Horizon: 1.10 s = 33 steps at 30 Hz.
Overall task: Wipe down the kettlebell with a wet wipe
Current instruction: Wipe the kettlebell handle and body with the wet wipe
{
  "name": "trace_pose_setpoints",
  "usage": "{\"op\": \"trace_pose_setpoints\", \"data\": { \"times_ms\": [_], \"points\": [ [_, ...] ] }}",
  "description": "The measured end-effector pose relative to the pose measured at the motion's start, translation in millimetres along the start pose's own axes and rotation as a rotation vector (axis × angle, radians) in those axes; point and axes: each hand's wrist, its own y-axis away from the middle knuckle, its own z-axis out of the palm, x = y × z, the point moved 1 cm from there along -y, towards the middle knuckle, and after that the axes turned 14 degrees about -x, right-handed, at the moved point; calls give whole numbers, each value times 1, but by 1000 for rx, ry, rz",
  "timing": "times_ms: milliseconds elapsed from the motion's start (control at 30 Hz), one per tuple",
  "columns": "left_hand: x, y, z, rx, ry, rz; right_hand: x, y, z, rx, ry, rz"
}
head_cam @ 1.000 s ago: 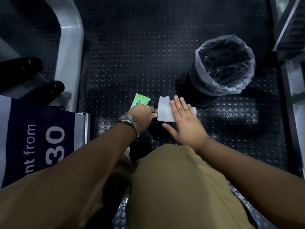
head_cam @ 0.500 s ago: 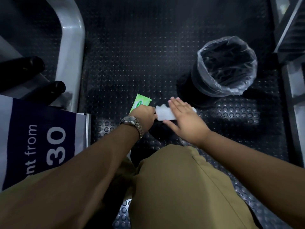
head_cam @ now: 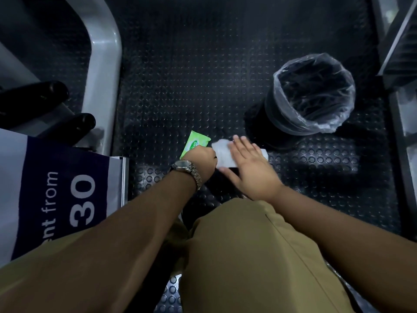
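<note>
The kettlebell (head_cam: 217,180) is a black shape low on the floor between my hands, mostly hidden and hard to tell from the dark mat. My left hand (head_cam: 202,159), with a metal watch on the wrist, is curled in a fist on its top, apparently round the handle. My right hand (head_cam: 250,168) lies flat with straight fingers. It presses a white wet wipe (head_cam: 222,152) onto the kettlebell's far side. A green pack of wipes (head_cam: 195,143) lies on the floor just beyond my left hand.
A black bin with a clear plastic liner (head_cam: 313,93) stands to the far right. A grey machine frame (head_cam: 103,75) and black padded rollers (head_cam: 45,96) are at the left. A blue and white sign (head_cam: 56,195) stands near left. The floor is black studded rubber matting (head_cam: 191,64).
My right hand has slid the wipe a little over the kettlebell, and more of the wipe shows than half a second ago. My left hand has kept its grip in place.
</note>
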Motion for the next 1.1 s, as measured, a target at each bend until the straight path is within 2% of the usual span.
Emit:
{"op": "trace_pose_setpoints", "data": {
  "times_ms": [100, 200, 367, 433, 567, 733, 933, 1100],
  "points": [
    [1, 1, 0, 26, 12, -4, -16, -9, 2, -50, 57, -109],
    [2, -1, -1, 22, -21, 57, -3, 7, 6, -24, 71, -181],
    [-5, -16, 5, -93, -14, 14, 30, 21, 1, 1, 4, -41],
    [-5, -15, 3, -92, -31, 19, 25, 11, -3, -10, -18, 6],
    [-1, -3, -2, -38, -57, 52, -3, -7, -1, -5, 68, -82],
    [1, -1, -3, 20, -125, 71, 15, 20, 20, 58, 129, -155],
    [1, 1, -5, -1, -266, 90, 12, 4, 9, 87, 9, 5],
    [2, -3, -2, 4, -364, 107, -10, -4, 12, 30, 118, -134]
  ]
}}
